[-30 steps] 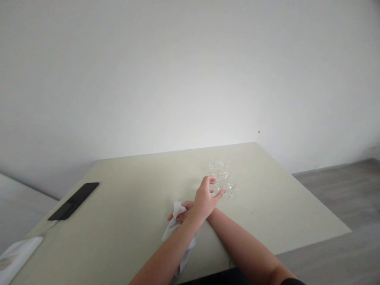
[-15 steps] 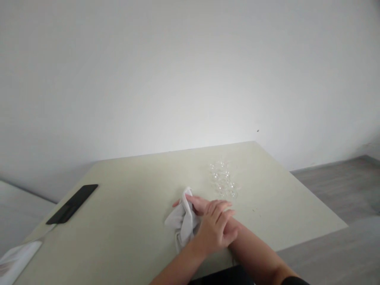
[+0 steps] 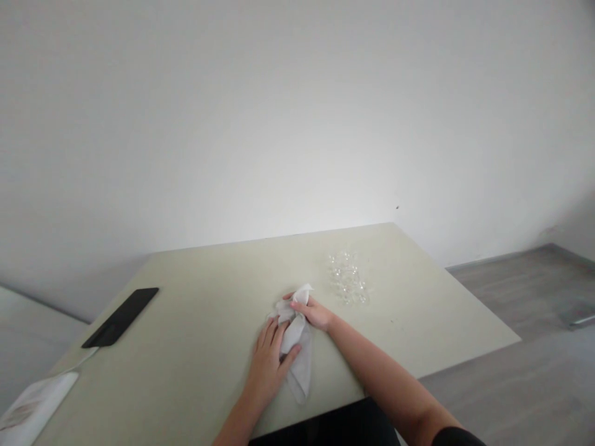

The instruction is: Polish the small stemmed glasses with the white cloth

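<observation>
A thin, crumpled white cloth (image 3: 303,365) is between my hands near the front of the table. My right hand (image 3: 317,313) is closed round its upper part, thumb on top, with a corner sticking up past the fingers. From the left side my left hand (image 3: 267,362) takes hold of the lower folds, fingers on one edge and thumb on the other. A loose end hangs down below the left thumb. Beyond my right hand, a cluster of small clear, shiny pieces (image 3: 348,279) lies on the table; their kind is too unclear to name.
The pale table (image 3: 209,291) reaches back to a white wall (image 3: 279,124). At its left lies a flat black device (image 3: 121,318) with a white cable. A white packet (image 3: 46,402) is at the lower left corner. Grey wooden floor (image 3: 502,279) shows at right.
My left hand has come off my right wrist and moved left onto the cloth. The cloth has turned and is bunched differently, its loose end now hanging toward me.
</observation>
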Tool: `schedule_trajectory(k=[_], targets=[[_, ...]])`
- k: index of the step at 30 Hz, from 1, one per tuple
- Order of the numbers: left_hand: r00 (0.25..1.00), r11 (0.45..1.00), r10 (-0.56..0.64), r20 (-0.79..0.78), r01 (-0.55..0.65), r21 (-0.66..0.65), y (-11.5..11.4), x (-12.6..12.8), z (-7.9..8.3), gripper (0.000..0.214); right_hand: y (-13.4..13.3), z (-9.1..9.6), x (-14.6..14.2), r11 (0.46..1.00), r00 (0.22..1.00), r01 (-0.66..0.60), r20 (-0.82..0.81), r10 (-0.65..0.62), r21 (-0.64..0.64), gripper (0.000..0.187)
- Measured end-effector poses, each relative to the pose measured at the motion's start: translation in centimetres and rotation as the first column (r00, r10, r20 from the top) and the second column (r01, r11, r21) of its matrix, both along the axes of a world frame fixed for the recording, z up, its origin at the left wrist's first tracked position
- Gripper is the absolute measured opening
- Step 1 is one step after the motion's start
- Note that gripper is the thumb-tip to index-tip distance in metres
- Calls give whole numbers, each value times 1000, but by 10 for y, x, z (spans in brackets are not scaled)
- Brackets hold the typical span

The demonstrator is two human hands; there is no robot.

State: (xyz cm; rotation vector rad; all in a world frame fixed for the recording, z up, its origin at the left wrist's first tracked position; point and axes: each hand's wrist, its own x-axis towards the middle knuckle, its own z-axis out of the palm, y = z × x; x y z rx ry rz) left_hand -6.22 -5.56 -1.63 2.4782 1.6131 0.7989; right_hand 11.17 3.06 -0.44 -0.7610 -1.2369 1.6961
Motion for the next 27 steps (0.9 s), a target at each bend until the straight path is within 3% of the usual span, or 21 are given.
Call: schedule_trajectory(k=[6, 8, 11, 14, 18, 22, 27], targets=[[997, 1000, -6, -74, 7, 13, 7, 9, -7, 61, -17, 3, -1, 970, 962, 6, 263, -72, 241, 54], [996, 1000, -19, -85, 20, 5, 8, 8, -11, 58, -29, 2, -3, 909, 925, -46, 362, -118, 414, 43], [997, 999, -40, -61, 40, -6, 12, 4, -16, 51, -45, -3, -4, 759, 838, -158, 492, -235, 632, 35], [997, 997, -70, 35, 71, -6, 17, 0, -17, 49, -55, -6, -3, 689, 770, -161, 527, -360, 707, 49], [992, 999, 51, 113, -48, -24, 23, 1, -11, 52, -58, -2, -4, 701, 646, -165, 613, -455, 693, 64], [988, 985, 141, -56, -146, -95, 29, 8, -1, 54, -59, 4, -12, 760, 480, -171, 726, -492, 627, 52], [972, 978, 132, -193, -159, -133, 45, 13, 8, 54, -58, 6, -20, 792, 389, -88, 753, -531, 604, 54]])
